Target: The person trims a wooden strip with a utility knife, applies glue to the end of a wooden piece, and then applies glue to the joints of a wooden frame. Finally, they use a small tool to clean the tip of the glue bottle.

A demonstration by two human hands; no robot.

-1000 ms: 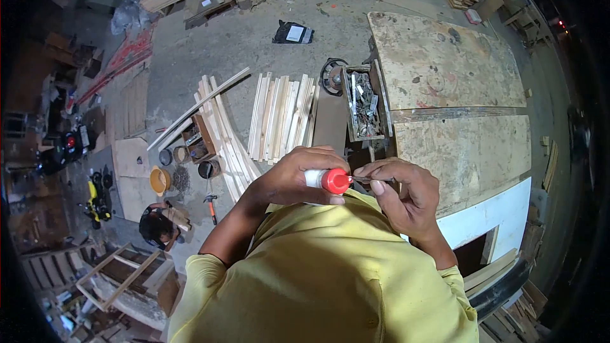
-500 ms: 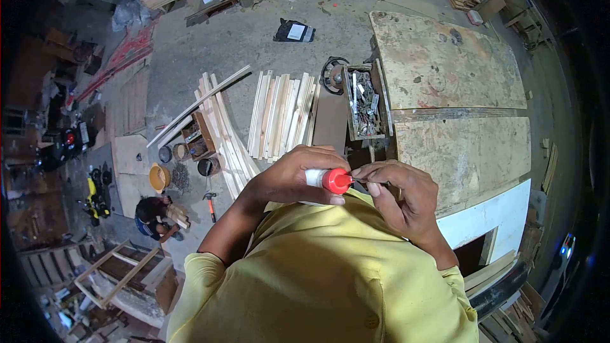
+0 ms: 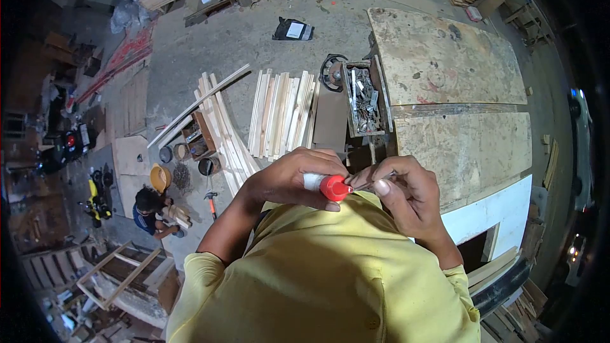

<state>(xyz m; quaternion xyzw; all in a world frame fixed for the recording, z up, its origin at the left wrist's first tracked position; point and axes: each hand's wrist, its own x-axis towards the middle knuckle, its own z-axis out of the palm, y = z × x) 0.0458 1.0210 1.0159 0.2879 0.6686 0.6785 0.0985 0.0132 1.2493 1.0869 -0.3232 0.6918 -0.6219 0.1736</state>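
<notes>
In front of my yellow shirt, my left hand [image 3: 289, 176] is wrapped round a white bottle [image 3: 312, 181] with a red nozzle cap [image 3: 332, 188]. The nozzle points right, and a small pale spot shows at its tip. My right hand [image 3: 410, 195] pinches a thin, dark, nail-like piece [image 3: 363, 186] between thumb and fingers. One end of that piece sits right at the nozzle tip. Most of the bottle's body is hidden behind my left palm and fingers.
Pale wood strips [image 3: 284, 114] lie on the floor ahead. An open drawer of metal bits [image 3: 365, 100] stands beside a stained plywood table [image 3: 460, 152]. At the left, a person [image 3: 152, 211] crouches near a hammer [image 3: 211, 204] and an orange bowl [image 3: 160, 178].
The red nozzle has tipped slightly downward and its tip now shows a pale spot. My right fingers have shifted their pinch. The crouching person's head has moved a little.
</notes>
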